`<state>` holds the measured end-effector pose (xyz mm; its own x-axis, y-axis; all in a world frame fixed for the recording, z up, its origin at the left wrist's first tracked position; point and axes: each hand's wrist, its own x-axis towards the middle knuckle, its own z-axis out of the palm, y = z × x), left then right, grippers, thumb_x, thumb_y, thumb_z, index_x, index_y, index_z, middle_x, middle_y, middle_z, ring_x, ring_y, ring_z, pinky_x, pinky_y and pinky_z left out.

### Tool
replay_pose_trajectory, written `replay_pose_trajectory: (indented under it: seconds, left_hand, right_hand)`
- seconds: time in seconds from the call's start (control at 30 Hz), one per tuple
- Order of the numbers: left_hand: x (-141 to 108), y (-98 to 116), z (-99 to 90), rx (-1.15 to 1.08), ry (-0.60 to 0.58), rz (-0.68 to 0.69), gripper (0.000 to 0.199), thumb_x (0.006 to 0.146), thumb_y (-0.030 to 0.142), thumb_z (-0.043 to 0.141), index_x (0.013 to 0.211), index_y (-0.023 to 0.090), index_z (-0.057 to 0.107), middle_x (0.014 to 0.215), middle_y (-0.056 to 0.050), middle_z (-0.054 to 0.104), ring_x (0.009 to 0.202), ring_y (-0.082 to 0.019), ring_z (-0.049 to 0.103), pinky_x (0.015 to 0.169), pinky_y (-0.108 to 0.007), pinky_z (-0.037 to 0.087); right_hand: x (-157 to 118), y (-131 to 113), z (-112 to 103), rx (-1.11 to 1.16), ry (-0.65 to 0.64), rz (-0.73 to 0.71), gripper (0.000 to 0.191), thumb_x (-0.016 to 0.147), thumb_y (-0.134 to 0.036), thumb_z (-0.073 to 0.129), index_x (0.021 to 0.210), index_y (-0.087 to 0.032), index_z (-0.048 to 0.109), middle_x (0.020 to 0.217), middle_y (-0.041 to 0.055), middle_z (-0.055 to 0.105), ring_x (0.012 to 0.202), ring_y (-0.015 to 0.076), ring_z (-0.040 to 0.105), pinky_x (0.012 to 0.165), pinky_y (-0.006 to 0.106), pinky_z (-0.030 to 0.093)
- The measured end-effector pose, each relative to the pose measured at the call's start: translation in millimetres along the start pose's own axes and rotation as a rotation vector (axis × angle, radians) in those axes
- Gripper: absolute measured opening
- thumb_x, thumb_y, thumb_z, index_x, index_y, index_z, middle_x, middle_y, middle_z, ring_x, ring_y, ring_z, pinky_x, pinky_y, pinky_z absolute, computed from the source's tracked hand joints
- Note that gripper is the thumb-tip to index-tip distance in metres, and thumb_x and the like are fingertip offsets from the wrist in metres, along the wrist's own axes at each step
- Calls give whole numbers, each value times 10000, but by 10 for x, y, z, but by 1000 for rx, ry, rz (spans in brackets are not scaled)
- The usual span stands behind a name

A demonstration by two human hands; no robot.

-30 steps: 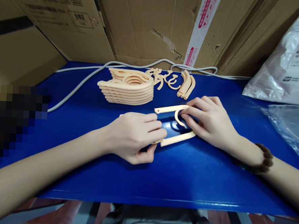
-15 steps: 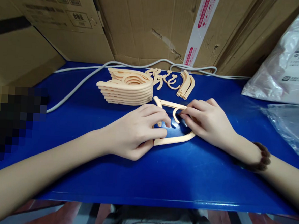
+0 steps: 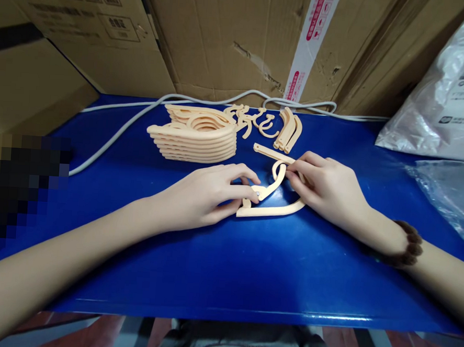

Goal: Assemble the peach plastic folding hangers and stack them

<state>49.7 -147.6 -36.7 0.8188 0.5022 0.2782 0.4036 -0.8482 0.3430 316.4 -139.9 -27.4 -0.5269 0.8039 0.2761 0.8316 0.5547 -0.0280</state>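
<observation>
Beige curved plastic pieces lie between my hands on the blue table (image 3: 273, 270). My left hand (image 3: 215, 193) has its thumb and fingertips closed on a small curved beige piece (image 3: 272, 186), with a tiny shiny spot beside the fingertip. My right hand (image 3: 325, 184) pinches the right side of a larger beige frame (image 3: 272, 211), whose two arms spread leftward, one near me and one farther off. Between the hands a beige hook (image 3: 275, 169) shows near my right fingertips. Part of the frame is hidden beneath my right fingers.
Behind my left hand stands a stack of beige hanger-shaped pieces (image 3: 197, 140). Loose hooks (image 3: 267, 126) and curved arms (image 3: 288, 131) lie behind. A white cable (image 3: 116, 135) runs along the cardboard boxes (image 3: 224, 47). Plastic bags (image 3: 436, 102) are at right.
The small curved piece at my left fingertips has swung round, its free end now pointing away to the right. My left fingers have closed on it. My right hand has shifted slightly right.
</observation>
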Motion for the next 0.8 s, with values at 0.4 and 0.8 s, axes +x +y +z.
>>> replay_pose_trajectory:
  seconds: [0.4, 0.8]
  left_hand:
    - [40, 54, -13, 117, 95, -131, 217, 945, 231, 460, 1024, 192, 659, 1071, -35, 651, 947, -187, 610, 823, -311, 448]
    - [40, 63, -16, 250, 42, -173, 283, 951, 459, 528, 993, 184, 583, 1091, -63, 637, 973, -231, 617, 770, -324, 463]
  right_hand:
    - [1, -16, 9, -80, -34, 122, 236, 943, -337, 431, 937, -207, 627, 874, 17, 601, 623, 138, 503, 560, 275, 293]
    - [-9, -40, -5, -130, 33, 117, 204, 946, -361, 459, 945, -207, 593, 851, 8, 601, 602, 137, 487, 553, 272, 272]
